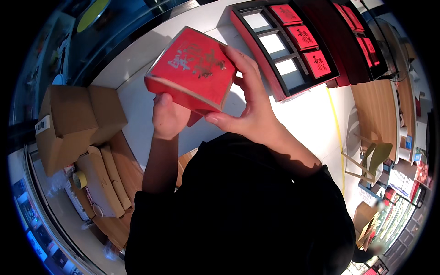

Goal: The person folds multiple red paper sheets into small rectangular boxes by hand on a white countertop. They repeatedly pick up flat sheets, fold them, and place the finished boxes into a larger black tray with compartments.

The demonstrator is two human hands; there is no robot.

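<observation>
A small red square box [196, 65] with gold lettering on its lid is held up between both hands, tilted towards the camera. My left hand [170, 115] supports it from beneath at the near left, its thumb on the side wall. My right hand [251, 99] grips the right side, thumb at the near corner and fingers at the far right edge. Behind it to the right lies a large gift box tray [288, 56] with black dividers. Several small red boxes [302, 37] fill its right column; its left compartments [274, 44] show a pale bottom.
Another dark red gift box [364, 41] with small red boxes stands further right. An opened cardboard carton [75, 117] is at the left, with flat cardboard pieces [106, 182] and a yellow tape roll [79, 179] below it. A green chair [380, 154] stands at the right.
</observation>
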